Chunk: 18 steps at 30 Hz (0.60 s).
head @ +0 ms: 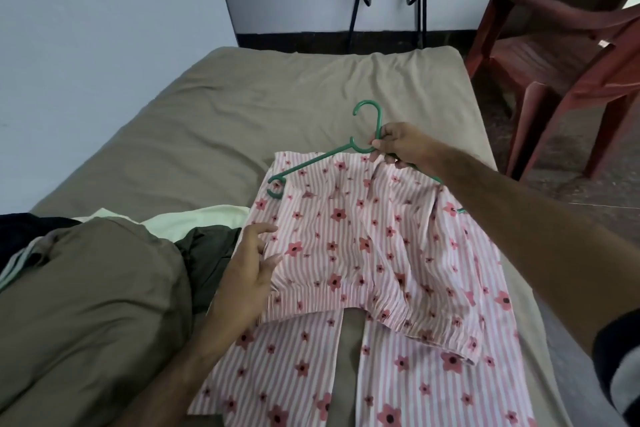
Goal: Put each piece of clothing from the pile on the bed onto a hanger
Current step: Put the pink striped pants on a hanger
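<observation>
Fingers of the right hand [398, 144] pinch the neck of a green plastic hanger [313, 158] at the far edge of the pink striped flowered trousers [363, 253], which lie folded over on the olive bedsheet [242, 107]. Left hand [249, 267], fingers loosely spread, rests on the trousers' left edge. Left of the trousers lies the clothes pile [104, 288]; beyond, right, stands a red plastic chair [554, 45].

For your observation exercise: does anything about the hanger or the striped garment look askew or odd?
Yes. The green hanger lies tilted across the folded pink striped garment on the bed: its left arm sticks out bare, its right arm is under cloth. The right hand grips its neck.
</observation>
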Tool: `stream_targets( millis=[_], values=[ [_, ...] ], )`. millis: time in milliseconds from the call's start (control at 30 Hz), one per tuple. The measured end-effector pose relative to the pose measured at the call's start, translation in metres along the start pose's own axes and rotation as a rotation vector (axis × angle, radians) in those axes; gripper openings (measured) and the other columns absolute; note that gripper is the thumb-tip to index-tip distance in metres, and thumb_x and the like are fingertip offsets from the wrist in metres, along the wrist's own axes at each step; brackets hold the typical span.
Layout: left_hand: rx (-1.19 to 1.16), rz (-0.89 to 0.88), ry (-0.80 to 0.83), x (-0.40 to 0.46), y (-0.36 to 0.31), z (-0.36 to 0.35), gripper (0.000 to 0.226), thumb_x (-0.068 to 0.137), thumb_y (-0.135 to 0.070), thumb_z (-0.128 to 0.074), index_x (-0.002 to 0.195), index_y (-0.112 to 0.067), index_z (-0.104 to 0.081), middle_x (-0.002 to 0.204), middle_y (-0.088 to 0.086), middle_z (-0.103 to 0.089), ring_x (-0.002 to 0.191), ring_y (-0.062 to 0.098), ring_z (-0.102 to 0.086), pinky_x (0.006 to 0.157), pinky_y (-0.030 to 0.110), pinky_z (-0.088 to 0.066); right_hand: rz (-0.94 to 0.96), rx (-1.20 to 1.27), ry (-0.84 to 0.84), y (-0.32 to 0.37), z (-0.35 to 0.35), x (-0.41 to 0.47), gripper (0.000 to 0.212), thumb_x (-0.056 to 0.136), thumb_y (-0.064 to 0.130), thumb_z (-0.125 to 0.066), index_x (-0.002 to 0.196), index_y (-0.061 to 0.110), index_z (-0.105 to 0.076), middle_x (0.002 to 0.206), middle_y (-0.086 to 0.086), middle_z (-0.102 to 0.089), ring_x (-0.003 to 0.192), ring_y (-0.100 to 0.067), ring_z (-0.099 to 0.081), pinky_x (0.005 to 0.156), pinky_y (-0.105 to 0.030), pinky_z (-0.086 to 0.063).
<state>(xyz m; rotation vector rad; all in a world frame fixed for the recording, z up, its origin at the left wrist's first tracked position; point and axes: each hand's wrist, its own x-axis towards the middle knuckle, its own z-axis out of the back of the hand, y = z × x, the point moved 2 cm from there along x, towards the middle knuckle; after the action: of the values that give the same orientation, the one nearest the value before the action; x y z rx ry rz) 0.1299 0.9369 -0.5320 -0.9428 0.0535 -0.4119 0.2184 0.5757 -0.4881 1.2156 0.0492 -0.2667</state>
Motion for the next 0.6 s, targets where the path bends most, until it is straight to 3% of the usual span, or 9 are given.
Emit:
stream_targets(
  millis=[100, 200, 267, 333, 400, 500, 567, 600],
  values=[
    [-0.052, -0.014, 0.040, -0.013, 0.009, 0.023, 0.040, 0.098, -0.010, -0.059, 0.124, -0.039, -0.049, 0.101, -0.003, -0.054, 0.065, 0.012, -0.059, 0.069, 0.027, -0.050, 0.003, -0.025, -0.022, 0.006, 0.001, 0.007, 0.022, 0.104, 0.007, -0.051, 0.120, -0.007, -0.054, 0.087, -0.012, -0.071, 0.044, -0.006, -0.044, 0.035, -0.017, -0.028],
    [0.069, -0.046, 0.166, -0.021, 0.028, 0.040, 0.045, 0.095, -0.018, -0.065, 0.126, -0.046, -0.048, 0.092, -0.012, -0.053, 0.069, 0.010, -0.058, 0.068, 0.017, -0.046, -0.005, -0.024, -0.071, 0.006, 0.006, 0.018, 0.020, 0.104, 0.006, -0.051, 0.119, -0.007, -0.054, 0.085, -0.012, -0.069, 0.038, -0.004, -0.044, 0.032, -0.017, -0.029],
    [0.135, -0.019, 0.200, -0.019, 0.039, 0.045, 0.038, 0.094, -0.030, -0.064, 0.125, -0.047, -0.048, 0.107, -0.015, -0.058, 0.094, 0.003, -0.062, 0.079, 0.008, -0.044, -0.013, -0.018, -0.092, 0.007, 0.009, 0.030, 0.020, 0.104, 0.006, -0.050, 0.119, -0.005, -0.056, 0.084, -0.011, -0.068, 0.037, -0.004, -0.044, 0.032, -0.017, -0.031],
    [0.199, -0.055, 0.163, -0.013, 0.045, 0.045, 0.031, 0.094, -0.034, -0.061, 0.122, -0.042, -0.051, 0.119, -0.020, -0.056, 0.114, -0.007, -0.052, 0.088, 0.003, -0.038, -0.004, -0.084, -0.095, 0.009, 0.006, 0.043, 0.021, 0.103, 0.008, -0.053, 0.119, -0.004, -0.059, 0.084, -0.009, -0.070, 0.044, -0.005, -0.049, 0.039, -0.019, -0.039],
    [0.244, -0.101, 0.114, -0.007, 0.044, 0.038, 0.028, 0.096, -0.034, -0.059, 0.123, -0.037, -0.052, 0.123, -0.018, -0.051, 0.116, -0.010, -0.049, 0.088, 0.002, -0.035, -0.025, -0.155, -0.110, 0.003, 0.001, 0.054, 0.027, 0.101, 0.012, -0.059, 0.122, -0.006, -0.060, 0.086, -0.009, -0.070, 0.059, -0.011, -0.058, 0.054, -0.025, -0.048],
    [0.223, -0.072, 0.109, 0.004, 0.033, 0.022, 0.039, 0.096, -0.049, -0.051, 0.131, -0.031, -0.047, 0.130, -0.016, -0.038, 0.113, -0.017, -0.045, 0.092, 0.022, -0.043, -0.106, -0.461, -0.194, -0.009, 0.001, 0.048, 0.052, 0.095, 0.031, -0.067, 0.135, 0.001, -0.053, 0.119, -0.016, -0.064, 0.103, -0.028, -0.064, 0.086, -0.036, -0.050],
    [0.372, -0.116, 0.073, 0.009, 0.024, 0.017, 0.051, 0.094, -0.060, -0.051, 0.132, -0.027, -0.050, 0.136, -0.009, -0.038, 0.118, 0.003, -0.047, 0.094, 0.041, -0.047, -0.038, -0.730, -0.299, -0.014, 0.005, 0.016, 0.057, 0.095, 0.039, -0.063, 0.142, 0.011, -0.046, 0.139, -0.012, -0.051, 0.128, -0.032, -0.049, 0.103, -0.044, -0.040],
    [0.514, -0.194, 0.047, 0.010, 0.019, 0.016, 0.055, 0.089, -0.063, -0.050, 0.130, -0.026, -0.053, 0.137, -0.004, -0.041, 0.119, 0.017, -0.047, 0.092, 0.047, -0.047, 0.057, -0.751, -0.345, -0.015, 0.003, -0.012, 0.052, 0.096, 0.038, -0.060, 0.141, 0.014, -0.047, 0.138, -0.010, -0.050, 0.127, -0.032, -0.048, 0.104, -0.047, -0.039]
  ],
)
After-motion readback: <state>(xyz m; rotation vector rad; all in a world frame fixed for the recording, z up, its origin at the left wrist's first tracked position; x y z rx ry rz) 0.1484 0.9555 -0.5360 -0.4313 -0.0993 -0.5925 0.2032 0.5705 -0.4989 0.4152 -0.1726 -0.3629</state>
